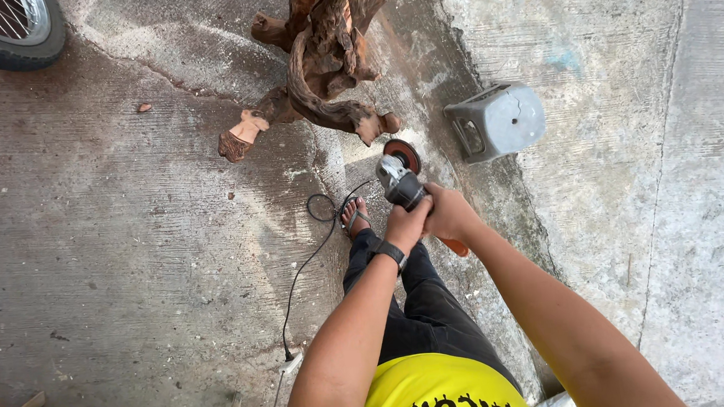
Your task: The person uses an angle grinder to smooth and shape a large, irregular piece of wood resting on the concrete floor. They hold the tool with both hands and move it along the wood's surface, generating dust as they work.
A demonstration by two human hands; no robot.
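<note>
I have the angle grinder (402,180) in both hands, out in front of my knees. My left hand (405,223) is closed round the near side of its body, and my right hand (451,215) is wrapped shut on the rear handle, slightly the nearer to the tool's tail. The grinder's long axis runs from my hands up and slightly left, its reddish disc (401,153) leading. The gnarled driftwood root (320,63) stands on the concrete just beyond the disc; the closest stub lies near it, apart.
</note>
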